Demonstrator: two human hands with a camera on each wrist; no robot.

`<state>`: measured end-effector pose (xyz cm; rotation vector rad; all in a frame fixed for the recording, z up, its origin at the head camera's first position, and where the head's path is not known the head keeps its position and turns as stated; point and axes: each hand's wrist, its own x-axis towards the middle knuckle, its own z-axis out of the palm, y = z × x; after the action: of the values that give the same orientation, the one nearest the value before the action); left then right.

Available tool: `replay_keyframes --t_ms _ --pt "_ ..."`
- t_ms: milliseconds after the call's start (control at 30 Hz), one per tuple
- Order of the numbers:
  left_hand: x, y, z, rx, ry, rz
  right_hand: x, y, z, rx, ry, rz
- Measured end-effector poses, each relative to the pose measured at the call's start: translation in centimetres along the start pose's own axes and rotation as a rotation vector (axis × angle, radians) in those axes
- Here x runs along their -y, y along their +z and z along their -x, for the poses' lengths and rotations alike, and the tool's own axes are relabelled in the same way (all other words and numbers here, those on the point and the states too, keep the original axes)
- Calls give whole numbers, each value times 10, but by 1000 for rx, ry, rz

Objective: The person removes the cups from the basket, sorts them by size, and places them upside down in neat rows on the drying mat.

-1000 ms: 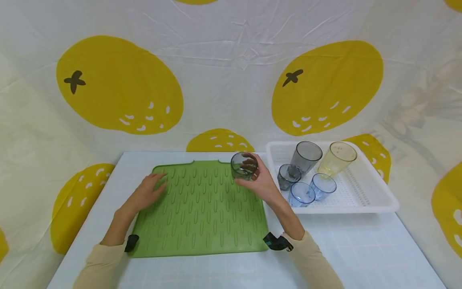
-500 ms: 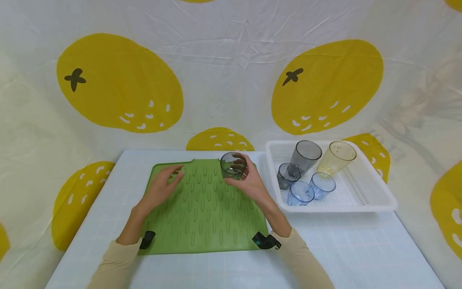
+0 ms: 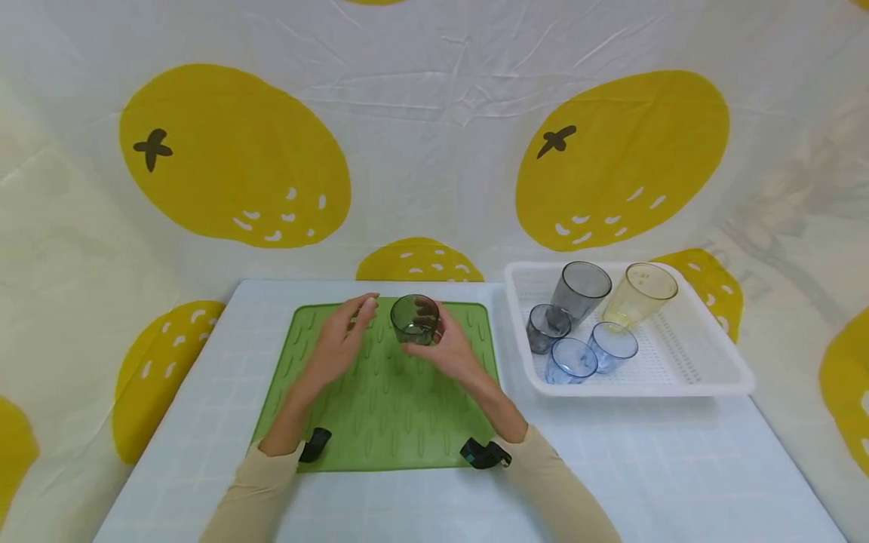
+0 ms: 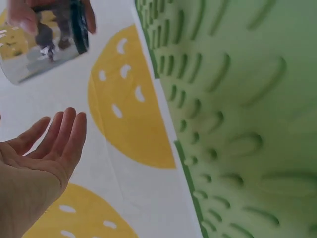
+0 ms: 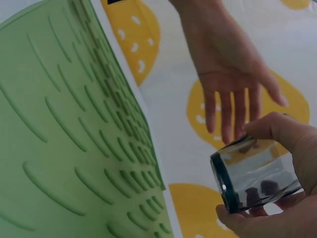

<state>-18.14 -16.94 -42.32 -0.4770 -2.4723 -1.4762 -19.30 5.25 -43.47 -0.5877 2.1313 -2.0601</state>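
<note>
- Right hand (image 3: 449,348) grips a short smoke-grey tumbler (image 3: 410,323) from the right side, thumb on the near wall and fingers curled round the far one. Left hand (image 3: 337,343) holds nothing; fingers extended, slightly bent, close by on the tumbler's left.
- Tumbler sits in the air above the green ribbed mat (image 3: 383,430), mouth upward, between the hands.
- Handling, my judgement: smooth curved glass may slip, so steady, moderate thumb pressure suits it better than a hard squeeze. Keep the base level over the mat. For a two-handed hold, cup the lower wall with the left before easing the right; knocking fingertips on glass is the risk.
- Head view alone takes in the white perforated basket (image 3: 709,381) on the right: tall grey glass (image 3: 582,294), tall yellow glass (image 3: 641,296), short grey glass (image 3: 547,329), pair of short blue glasses (image 3: 572,363). Neither wrist view shows these.
- Left wrist view: plain gap between left fingers and tumbler; lifted clear of the mat.
- Right wrist view: left fingertips line up close to the tumbler's side, contact hard to judge from there. Palm of the left faces that camera; thick dark base shows edge-on, a detail lost from above.
</note>
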Motion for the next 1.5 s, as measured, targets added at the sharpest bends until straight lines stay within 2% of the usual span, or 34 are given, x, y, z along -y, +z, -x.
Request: replay_keyframes --t_ms 233,433,633,767,867,1167,1333,1500 --pt "-13 15 -1 50 -42 70 -7 9 0 -1 34 -7" --pt "-20 31 -3 54 -90 30 -11 16 0 52 70 -22" --pt "-19 42 -7 12 9 -49 -11 17 1 91 53 -4" --pt "-17 43 -6 -25 40 -16 -12 16 0 107 29 72" --pt "-18 43 -5 -48 49 16 -14 16 0 130 31 90" --pt "-19 39 -4 -79 63 118 -22 14 0 128 121 -67" --pt "-18 34 -2 -84 14 179 -23 14 2 96 119 -173" --pt "-26 27 -1 -63 -19 199 -23 13 3 84 108 -207"
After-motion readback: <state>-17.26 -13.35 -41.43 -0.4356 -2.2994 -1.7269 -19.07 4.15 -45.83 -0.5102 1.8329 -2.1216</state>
